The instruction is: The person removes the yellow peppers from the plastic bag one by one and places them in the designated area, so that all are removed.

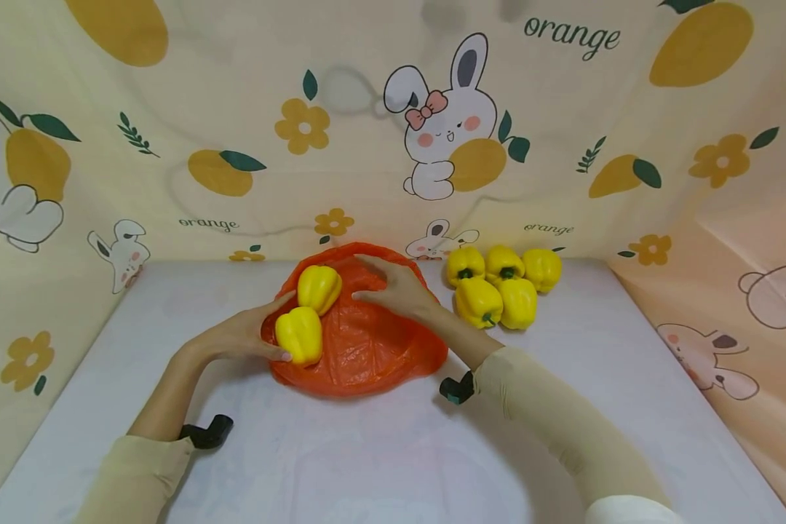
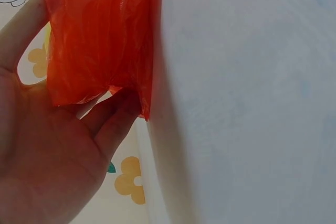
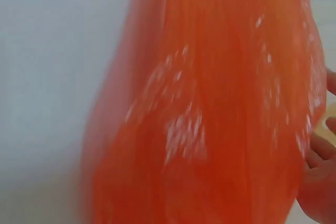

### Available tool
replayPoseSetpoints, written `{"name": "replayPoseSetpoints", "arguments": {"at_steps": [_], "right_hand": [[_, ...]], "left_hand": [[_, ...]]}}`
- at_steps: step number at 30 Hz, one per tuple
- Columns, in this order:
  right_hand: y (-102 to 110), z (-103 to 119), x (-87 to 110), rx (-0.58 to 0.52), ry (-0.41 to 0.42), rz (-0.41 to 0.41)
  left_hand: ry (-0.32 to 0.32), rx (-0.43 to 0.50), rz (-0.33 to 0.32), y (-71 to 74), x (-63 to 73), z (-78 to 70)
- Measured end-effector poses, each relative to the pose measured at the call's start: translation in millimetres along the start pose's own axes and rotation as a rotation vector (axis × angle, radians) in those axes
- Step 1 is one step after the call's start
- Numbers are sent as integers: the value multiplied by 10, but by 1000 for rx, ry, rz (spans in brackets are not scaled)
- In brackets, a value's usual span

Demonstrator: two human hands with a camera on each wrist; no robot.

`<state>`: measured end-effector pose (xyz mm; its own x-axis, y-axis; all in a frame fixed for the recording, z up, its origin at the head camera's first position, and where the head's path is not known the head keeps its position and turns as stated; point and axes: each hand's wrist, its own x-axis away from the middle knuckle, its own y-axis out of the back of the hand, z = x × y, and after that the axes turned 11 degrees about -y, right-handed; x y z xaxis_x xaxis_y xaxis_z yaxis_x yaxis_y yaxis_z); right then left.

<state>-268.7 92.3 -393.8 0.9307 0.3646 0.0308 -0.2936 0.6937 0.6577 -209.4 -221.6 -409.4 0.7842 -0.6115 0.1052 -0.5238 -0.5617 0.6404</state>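
Left hand (image 1: 242, 335) curves round the left side of a red bag (image 1: 367, 356), thumb and fingers parted, lower fingers curled against the film. Right hand (image 1: 399, 292) reaches over the bag's right rim, fingers spread and holding nothing. Thus the bag sits on the table (image 1: 380, 466) between the hands, its mouth facing up, its longer axis running roughly left to right. Inside, along the bag's left wall, are two yellow peppers: the near pepper (image 1: 299, 337) and, touching it, the far pepper (image 1: 319, 288). Both lie nearer the left hand; bare film separates them from the right fingertips. Which way their stems point cannot be told. To the right of the bag, five loose peppers (image 1: 479, 303) stand close together, the back left two with stems toward the person, the front left one pointing near and right. Behind the bag hangs a printed cloth (image 1: 360, 182).
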Motion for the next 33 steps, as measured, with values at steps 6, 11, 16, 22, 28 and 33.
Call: {"name": "replayPoseSetpoints", "arguments": {"at_steps": [6, 11, 16, 22, 28, 33], "right_hand": [[-182, 54, -80, 35, -37, 36], [-311, 122, -153, 46, -46, 58], [-418, 161, -234, 87, -39, 43], [-503, 222, -281, 73, -115, 70], [-605, 209, -327, 35, -132, 53], [-605, 214, -320, 13, -133, 31]], "left_hand": [[3, 7, 1, -15, 5, 25], [-22, -2, 3, -17, -3, 27], [-22, -5, 8, -3, -11, 14], [-16, 10, 10, 9, -9, 21], [-8, 8, 11, -11, 0, 38], [-3, -15, 10, -3, -5, 43]]}}
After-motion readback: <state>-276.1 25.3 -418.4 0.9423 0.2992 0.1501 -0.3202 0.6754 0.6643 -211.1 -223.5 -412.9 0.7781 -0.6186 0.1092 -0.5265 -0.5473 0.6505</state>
